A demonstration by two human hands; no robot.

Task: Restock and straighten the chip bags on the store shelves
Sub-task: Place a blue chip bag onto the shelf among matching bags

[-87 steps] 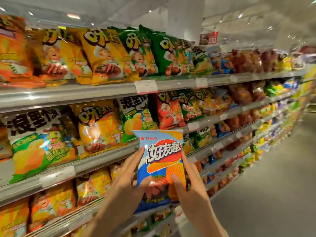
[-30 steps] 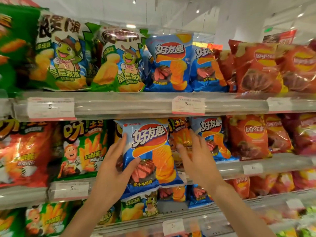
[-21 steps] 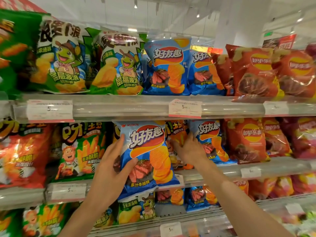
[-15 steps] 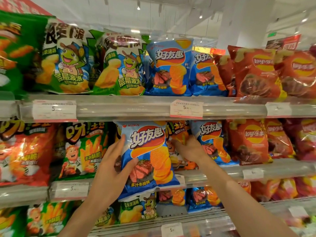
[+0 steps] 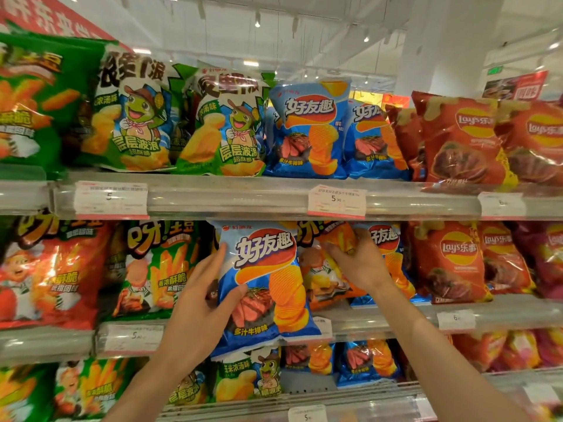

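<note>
Blue chip bag (image 5: 265, 287), steak-flavoured going by the picture on its front, stands upright at the centre of the frame, in front of the middle shelf (image 5: 380, 318). Its long axis runs top to bottom, the printed face turned out toward the aisle, the sealed top edge up under the upper shelf rail (image 5: 243, 202) and the bottom edge hanging just below the middle shelf's lip. The left hand (image 5: 198, 303) grips its left edge, fingers spread up the side and the thumb pressed across the front. Just to the right, the right hand (image 5: 356, 263) closes round the top of an orange chip bag (image 5: 329, 269) that sits in what looks like the blue row's slot, beside a matching blue bag (image 5: 387, 248) partly hidden behind the wrist.

My guess is the orange bag is being cleared aside so the blue one can go in. To do it well, the orange bag should be drawn out by its top seam without crushing it, then the blue bag slid in bottom first, kept vertical and face forward, flush with its neighbour.

Further out, green frog-character bags (image 5: 134, 117) and more blue bags (image 5: 307, 129) fill the upper shelf, red Lay's bags (image 5: 457, 141) crowd the right side, and white price tags (image 5: 336, 202) line the rails.
</note>
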